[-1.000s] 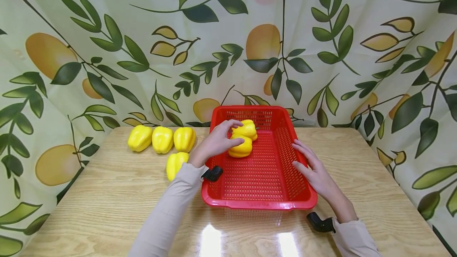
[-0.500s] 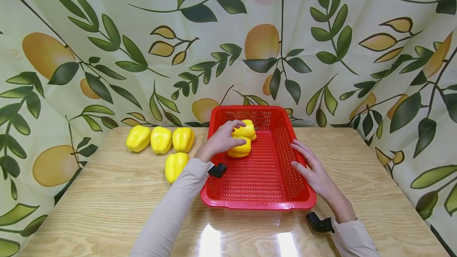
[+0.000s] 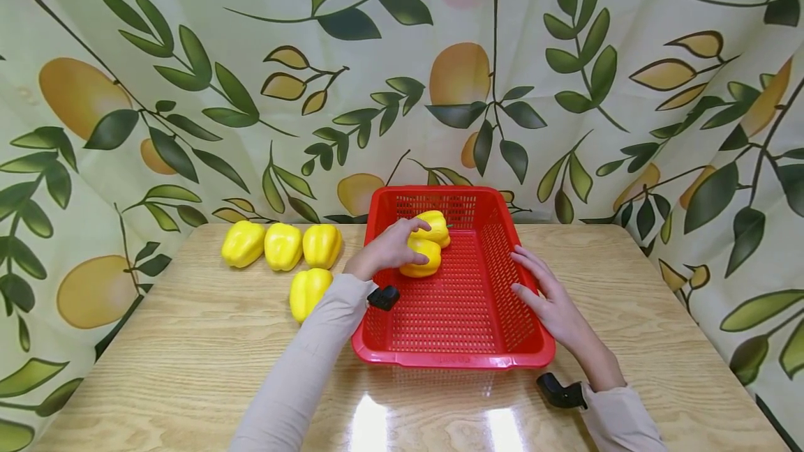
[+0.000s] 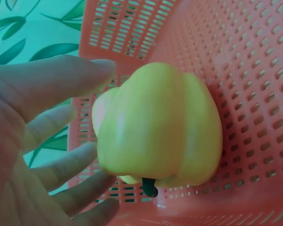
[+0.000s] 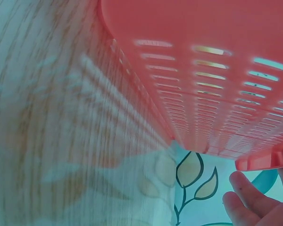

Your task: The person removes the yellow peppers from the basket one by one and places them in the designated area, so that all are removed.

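Note:
Two yellow bell peppers, a far one [image 3: 433, 227] and a nearer one [image 3: 422, 260], lie against each other by the left wall of a red plastic basket [image 3: 452, 360]. My left hand [image 3: 386, 246] reaches over that wall, fingers spread and loosely bent. The left wrist view shows it beside a bell pepper [image 4: 160, 125] with a dark stem, fingers not wrapped around it. At the basket's right side my right hand [image 3: 559, 305] rests on the rim with extended fingers. In the right wrist view some fingers [image 5: 254, 197] appear near the rim, outside the slotted wall.
Left of the basket, three yellow bell peppers [image 3: 283, 246] stand in a row on the wooden table [image 3: 207, 347]. Another bell pepper [image 3: 310, 294] lies nearer, partly behind the left sleeve. A patterned curtain [image 3: 389, 124] hangs behind the table.
My left hand has shifted slightly, and its fingers now cover less of the peppers. The right hand stays at the basket rim. The view has shifted a little.

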`<state>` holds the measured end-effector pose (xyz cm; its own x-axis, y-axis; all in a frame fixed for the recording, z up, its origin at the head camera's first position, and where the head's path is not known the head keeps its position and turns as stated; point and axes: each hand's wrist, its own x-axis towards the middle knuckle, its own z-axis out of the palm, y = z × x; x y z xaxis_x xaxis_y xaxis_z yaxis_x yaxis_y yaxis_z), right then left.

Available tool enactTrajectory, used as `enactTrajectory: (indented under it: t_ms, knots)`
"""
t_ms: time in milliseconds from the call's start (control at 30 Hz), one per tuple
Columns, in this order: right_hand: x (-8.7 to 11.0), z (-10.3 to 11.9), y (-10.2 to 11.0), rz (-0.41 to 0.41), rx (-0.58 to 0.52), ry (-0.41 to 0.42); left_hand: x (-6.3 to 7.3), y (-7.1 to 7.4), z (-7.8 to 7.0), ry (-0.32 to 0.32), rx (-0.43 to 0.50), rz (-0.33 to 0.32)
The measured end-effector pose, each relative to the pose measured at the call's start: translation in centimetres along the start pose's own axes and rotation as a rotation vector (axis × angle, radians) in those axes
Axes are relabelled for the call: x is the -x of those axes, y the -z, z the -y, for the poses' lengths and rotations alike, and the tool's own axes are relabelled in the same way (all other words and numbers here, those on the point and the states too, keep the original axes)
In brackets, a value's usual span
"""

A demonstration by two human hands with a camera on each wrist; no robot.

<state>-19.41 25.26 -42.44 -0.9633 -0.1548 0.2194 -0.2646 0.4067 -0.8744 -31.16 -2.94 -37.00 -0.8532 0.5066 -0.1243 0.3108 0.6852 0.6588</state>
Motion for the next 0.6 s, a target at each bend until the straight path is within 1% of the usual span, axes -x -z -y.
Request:
enactTrajectory:
  t_ms: [100,200,400,600]
  knots:
    - [-0.01,-0.06,-0.03,0.0,0.012,0.006,-0.14,-0.11,0.11,0.004,-0.034,0.033]
    - [-0.03,-0.1,-0.07,0.002,0.011,0.005,-0.19,-0.21,0.22,-0.006,-0.074,0.056]
    - [-0.07,-0.15,-0.07,0.007,-0.011,-0.003,-0.12,-0.25,0.35,-0.026,-0.123,0.066]
    - [0.02,-0.15,0.06,0.007,-0.022,-0.009,-0.24,-0.33,0.23,-0.013,-0.145,0.076]
